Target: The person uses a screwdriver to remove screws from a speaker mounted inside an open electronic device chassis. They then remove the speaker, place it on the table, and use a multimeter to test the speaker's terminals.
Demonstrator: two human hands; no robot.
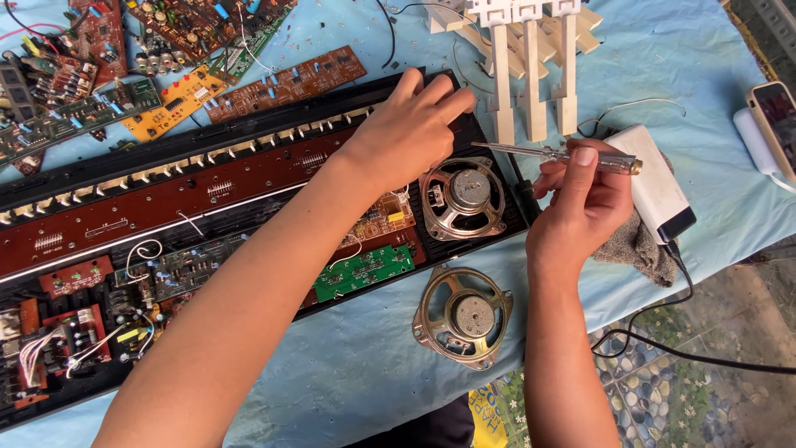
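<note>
Right hand point(580, 203) fingers pinching a screwdriver point(555, 155) level, near left hand point(410, 129) resting spread on the open keyboard case point(249, 141).

Left hand point(410, 129) hides the keyboard case point(249, 141) corner.

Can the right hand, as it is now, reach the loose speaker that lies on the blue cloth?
Probably yes. The loose speaker lies open on the blue cloth, just beside the right forearm, with nothing over it. But the right hand holds a screwdriver, so its fingers are not free.
</note>
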